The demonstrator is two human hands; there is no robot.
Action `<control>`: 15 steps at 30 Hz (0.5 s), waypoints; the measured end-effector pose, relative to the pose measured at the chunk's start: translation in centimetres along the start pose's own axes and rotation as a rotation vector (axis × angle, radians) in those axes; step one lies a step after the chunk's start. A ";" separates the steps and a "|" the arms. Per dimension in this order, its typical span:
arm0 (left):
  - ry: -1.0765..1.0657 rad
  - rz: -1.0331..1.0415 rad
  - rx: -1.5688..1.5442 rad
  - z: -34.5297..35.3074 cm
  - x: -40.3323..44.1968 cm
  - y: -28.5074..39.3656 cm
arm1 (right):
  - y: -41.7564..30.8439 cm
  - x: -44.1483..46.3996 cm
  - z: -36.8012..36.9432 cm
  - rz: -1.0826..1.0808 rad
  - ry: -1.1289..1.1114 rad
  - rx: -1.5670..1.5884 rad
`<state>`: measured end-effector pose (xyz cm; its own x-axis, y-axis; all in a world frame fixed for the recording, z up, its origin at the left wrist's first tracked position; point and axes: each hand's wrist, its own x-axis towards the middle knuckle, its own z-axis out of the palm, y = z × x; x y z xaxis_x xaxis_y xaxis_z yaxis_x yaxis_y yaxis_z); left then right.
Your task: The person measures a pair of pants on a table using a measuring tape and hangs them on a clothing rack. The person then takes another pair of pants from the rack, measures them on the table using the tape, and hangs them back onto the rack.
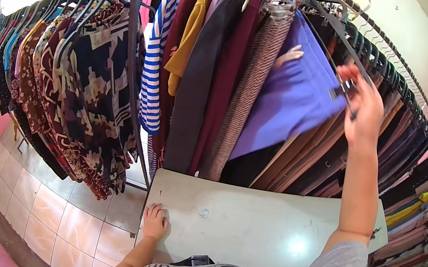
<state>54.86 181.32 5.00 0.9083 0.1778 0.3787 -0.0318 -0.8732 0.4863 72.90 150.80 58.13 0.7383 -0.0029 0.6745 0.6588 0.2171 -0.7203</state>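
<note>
My right hand [364, 111] is raised at the rack, its fingers closed round a black clip hanger [343, 89]. A plain purple garment [294, 99] hangs slanted from this hanger, its lower edge blurred; whether it is a skirt or trousers I cannot tell. Against the purple cloth shows a pale, hand-like shape [289, 56], whose owner is not visible. Low on the left, my left hand [155, 221] lies flat on the edge of the white table [251, 214], fingers stretched out and holding nothing.
Patterned shirts [97, 67] crowd the left rack. A blue-and-white striped top [158, 55] and a brown woven garment [249, 88] hang in the middle. Dark trousers [395, 142] fill the right rail. Folded clothes [418, 244] are stacked far right, and a tiled floor [61, 221] lies left.
</note>
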 end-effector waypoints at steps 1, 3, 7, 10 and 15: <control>-0.005 -0.002 0.007 -0.1 0.0 0.0 | -1.3 -2.0 -0.8 0.002 0.017 -0.037; -0.012 0.004 0.005 -0.1 0.1 0.0 | -4.0 -5.7 -2.6 0.007 0.037 -0.074; -0.018 0.008 0.004 0.4 -0.1 -0.3 | -11.0 -12.7 -6.1 0.031 0.105 -0.096; -0.030 0.030 0.032 0.9 -0.3 -0.9 | -16.8 -17.8 -9.4 0.019 0.057 -0.131; -0.075 0.035 0.016 0.3 -0.3 -0.9 | -27.6 -25.9 -13.8 0.078 -0.043 -0.130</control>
<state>54.80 181.89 4.22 0.9353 0.1136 0.3351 -0.0575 -0.8856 0.4608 37.61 131.44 58.34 0.7828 0.0510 0.6201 0.6151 0.0865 -0.7837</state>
